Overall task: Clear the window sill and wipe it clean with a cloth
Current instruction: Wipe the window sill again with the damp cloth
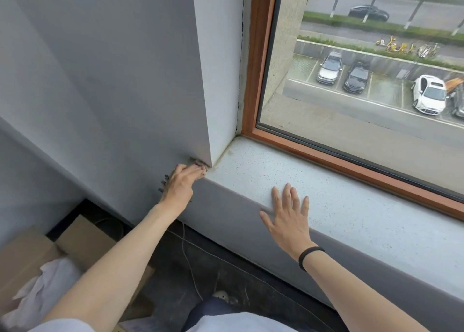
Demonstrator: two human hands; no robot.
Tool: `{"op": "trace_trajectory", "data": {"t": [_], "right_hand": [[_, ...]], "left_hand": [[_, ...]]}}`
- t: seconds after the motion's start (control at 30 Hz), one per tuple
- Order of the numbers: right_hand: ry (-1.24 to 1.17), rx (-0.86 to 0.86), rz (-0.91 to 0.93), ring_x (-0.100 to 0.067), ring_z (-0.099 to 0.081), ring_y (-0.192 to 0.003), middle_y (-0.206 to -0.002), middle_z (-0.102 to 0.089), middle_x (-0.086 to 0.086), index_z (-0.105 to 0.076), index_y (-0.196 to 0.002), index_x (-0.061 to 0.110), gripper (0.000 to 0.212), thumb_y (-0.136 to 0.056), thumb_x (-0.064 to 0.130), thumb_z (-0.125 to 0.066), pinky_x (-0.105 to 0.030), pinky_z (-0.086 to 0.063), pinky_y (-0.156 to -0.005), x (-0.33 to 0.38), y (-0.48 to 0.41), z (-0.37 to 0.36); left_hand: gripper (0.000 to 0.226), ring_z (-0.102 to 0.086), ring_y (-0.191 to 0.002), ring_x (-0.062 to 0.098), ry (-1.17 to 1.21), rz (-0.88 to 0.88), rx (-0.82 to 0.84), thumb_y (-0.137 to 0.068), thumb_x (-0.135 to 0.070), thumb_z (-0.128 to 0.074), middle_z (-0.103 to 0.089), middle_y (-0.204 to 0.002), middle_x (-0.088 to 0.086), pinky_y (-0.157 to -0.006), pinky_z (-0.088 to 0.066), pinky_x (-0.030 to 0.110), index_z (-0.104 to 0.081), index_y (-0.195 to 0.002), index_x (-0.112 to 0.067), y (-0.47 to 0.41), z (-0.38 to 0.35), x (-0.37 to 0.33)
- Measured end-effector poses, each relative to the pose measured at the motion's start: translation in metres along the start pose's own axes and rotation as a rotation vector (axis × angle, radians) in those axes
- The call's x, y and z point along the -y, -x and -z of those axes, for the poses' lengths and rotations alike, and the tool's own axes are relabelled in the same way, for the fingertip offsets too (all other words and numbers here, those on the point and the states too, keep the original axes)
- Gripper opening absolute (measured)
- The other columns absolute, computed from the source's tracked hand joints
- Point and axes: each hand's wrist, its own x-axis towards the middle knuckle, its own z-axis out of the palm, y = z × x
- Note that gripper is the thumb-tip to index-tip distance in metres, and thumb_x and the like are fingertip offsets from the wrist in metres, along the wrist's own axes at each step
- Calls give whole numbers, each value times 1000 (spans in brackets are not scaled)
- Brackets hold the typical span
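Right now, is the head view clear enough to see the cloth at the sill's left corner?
Head view: soft daylight, no glare on the sill; the cloth is blurred, mostly hidden under the left hand; wide-angle lens skews the window frame.

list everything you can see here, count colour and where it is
window sill: one, white speckled, below the glass
cloth: one, checked, sill's left corner
window frame: one, brown wood, around the glass
cardboard box: at least one, brown, floor lower left
cars: several, white, grey and black, outside
wristband: one, black, right wrist
left hand: grips the cloth
right hand: flat on the sill's front edge
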Motion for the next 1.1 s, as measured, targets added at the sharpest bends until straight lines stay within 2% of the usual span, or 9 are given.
{"op": "trace_trajectory", "data": {"t": [0.1,0.2,0.37,0.43,0.53,0.7,0.83,0.97,1.1], "right_hand": [[-6,-27,-17,-34,-7,-144,-155,-11,-17,-15,-150,17,81,-84,62,-1,-57,-2,-113,1,-1,0],[14,-2,2,-34,0,-145,-156,-3,-16,-6,-151,17,77,-88,62,-5,-56,0,-114,-1,-1,0],[6,-9,19,-35,0,-145,-156,-4,-17,-7,-151,17,84,-82,63,4,-55,7,-112,-3,0,1],[13,-10,18,-36,-4,-145,-156,-8,-18,-11,-151,17,84,-82,64,1,-55,8,-110,-3,0,-2],[34,-45,-16,-38,-18,-142,-152,-21,-20,-25,-149,15,78,-88,62,-13,-57,-4,-111,-1,0,-3],[27,-55,15,-37,-7,-144,-155,-11,-19,-13,-151,15,75,-92,60,-28,-57,-3,-114,-1,1,-5],[34,-69,-4,-38,-14,-142,-153,-18,-20,-20,-149,15,75,-91,61,-25,-58,-9,-114,1,-1,-7],[33,-42,23,-36,-3,-145,-156,-6,-18,-9,-151,16,76,-92,61,-26,-55,1,-114,-1,5,-8],[40,-62,-6,-39,-21,-141,-151,-24,-21,-27,-147,13,75,-89,61,-27,-57,-11,-112,1,5,-9]], "left_hand": [[59,-48,-94,24,-29,-24,25,-68,29,-43,-66,-113,-1,-82,-46,39,-68,-105,-9,1,-4,-27],[65,-49,-98,22,6,-142,66,-64,31,-43,-65,-115,-3,-85,-46,36,-68,-106,-11,6,-1,-26],[66,-49,-90,29,-55,65,18,-63,33,-40,-68,-113,5,-79,-43,37,-69,-109,-4,-15,11,5],[65,-48,-89,28,-44,23,23,-61,33,-41,-68,-111,3,-79,-44,37,-70,-106,-4,-6,4,-10],[68,-52,-88,27,9,-74,62,-57,35,-42,-69,-109,3,-81,-48,39,-71,-103,-5,5,4,-4],[60,-49,-87,28,-13,133,6,-64,32,-41,-71,-104,5,-76,-42,35,-73,-100,-5,-20,9,5],[66,-51,-91,29,-20,46,54,-61,33,-38,-70,-107,6,-77,-39,31,-72,-102,-7,-10,7,12],[66,-52,-98,30,-18,242,59,-65,25,-39,-65,-106,11,-82,-41,30,-71,-105,-16,-19,9,24],[63,-48,-97,18,82,121,40,-61,30,-40,-66,-105,5,-87,-34,13,-71,-99,-9,9,-10,-34]]}}
